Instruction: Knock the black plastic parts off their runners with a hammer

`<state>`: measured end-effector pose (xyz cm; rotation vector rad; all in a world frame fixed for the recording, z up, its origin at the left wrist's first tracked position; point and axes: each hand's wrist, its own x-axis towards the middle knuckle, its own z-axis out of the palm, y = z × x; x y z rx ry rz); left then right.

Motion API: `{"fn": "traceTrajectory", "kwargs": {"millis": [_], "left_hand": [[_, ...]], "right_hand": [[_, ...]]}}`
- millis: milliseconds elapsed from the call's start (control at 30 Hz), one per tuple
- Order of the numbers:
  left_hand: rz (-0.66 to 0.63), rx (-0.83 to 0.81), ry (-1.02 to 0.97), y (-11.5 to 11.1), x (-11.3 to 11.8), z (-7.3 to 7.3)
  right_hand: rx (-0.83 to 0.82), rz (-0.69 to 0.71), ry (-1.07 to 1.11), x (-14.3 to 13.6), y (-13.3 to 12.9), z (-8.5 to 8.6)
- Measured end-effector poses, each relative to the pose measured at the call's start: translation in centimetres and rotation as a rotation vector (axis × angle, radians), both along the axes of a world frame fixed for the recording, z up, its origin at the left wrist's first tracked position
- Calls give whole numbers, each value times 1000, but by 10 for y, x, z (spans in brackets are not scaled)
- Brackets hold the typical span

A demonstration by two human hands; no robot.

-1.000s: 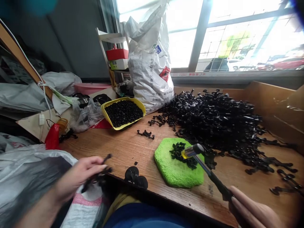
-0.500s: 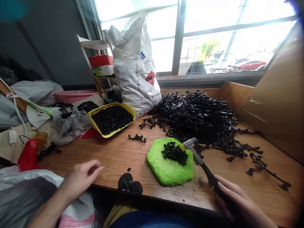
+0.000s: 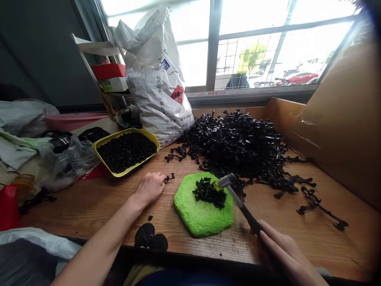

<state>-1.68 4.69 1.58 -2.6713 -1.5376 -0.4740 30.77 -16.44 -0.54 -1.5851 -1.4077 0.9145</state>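
My right hand (image 3: 278, 242) is wrapped round the dark handle of a hammer (image 3: 245, 212). The hammer's head, with a yellow face, rests at the right side of a small heap of black plastic pieces (image 3: 210, 192). Under the heap lies a bright green fuzzy cloth pad (image 3: 198, 220). Left of the pad, my left hand (image 3: 151, 186) is low over the table with its fingers closed on a small branched black plastic part (image 3: 169, 178). My fingers cover most of that part.
A yellow tray (image 3: 117, 174) full of small black pieces stands at the left. Behind the pad rises a large pile of black branched parts (image 3: 238, 143), beside a white sack (image 3: 157, 87). Black discs (image 3: 150, 238) lie at the front edge. A cardboard panel (image 3: 336, 119) borders the right.
My left hand has moved forward and right from the table's front edge to the branched part and closed on it. My right hand still holds the hammer over the heap. The view has shifted slightly.
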Motion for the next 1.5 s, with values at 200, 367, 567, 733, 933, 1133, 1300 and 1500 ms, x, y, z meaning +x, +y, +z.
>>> {"fn": "traceTrajectory", "kwargs": {"millis": [200, 367, 567, 733, 933, 1133, 1300, 1500], "left_hand": [[228, -386, -1113, -58, -10, -11], [333, -684, -1774, -69, -12, -16], [308, -713, -1894, -65, -15, -15], [244, -729, -1773, -70, -12, -17], [223, -759, -1710, -70, -12, -19], [205, -738, -1702, -69, -12, -21], [207, -747, -1678, -70, -12, -20], [234, -718, -1606, -75, 0, -15]], "right_hand": [[120, 52, -479, -9, 1, -3], [89, 74, -657, -24, 3, 1], [105, 229, -704, -47, 11, 12], [133, 265, -634, -46, 3, 7], [131, 152, -486, -39, 0, 7], [103, 214, -621, -41, 11, 11], [112, 229, -567, -42, 0, 8], [159, 102, -337, -36, -10, 3]]}}
